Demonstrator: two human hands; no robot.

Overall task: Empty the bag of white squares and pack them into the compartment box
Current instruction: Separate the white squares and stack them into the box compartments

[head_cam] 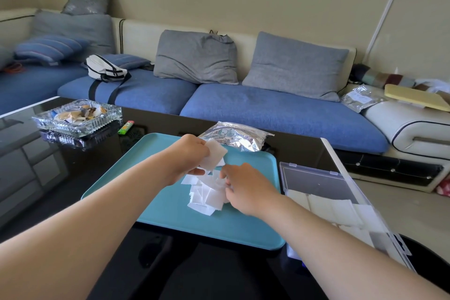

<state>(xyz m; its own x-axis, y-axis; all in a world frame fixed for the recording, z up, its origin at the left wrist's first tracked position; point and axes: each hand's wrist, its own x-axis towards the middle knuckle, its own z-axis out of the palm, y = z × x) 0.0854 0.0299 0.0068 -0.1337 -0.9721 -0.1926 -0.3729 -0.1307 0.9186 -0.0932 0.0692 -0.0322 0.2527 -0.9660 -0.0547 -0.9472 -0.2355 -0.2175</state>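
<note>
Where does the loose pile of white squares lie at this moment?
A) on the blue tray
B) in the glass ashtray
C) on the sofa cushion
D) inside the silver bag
A: the pile of white squares lies spread on the blue tray, while the silver bag rests at the tray's far edge.

Black table (155, 124) carries teal tray (170, 214), glass ashtray (78, 117), lighter (126, 127), compartment box (314, 182).
</note>
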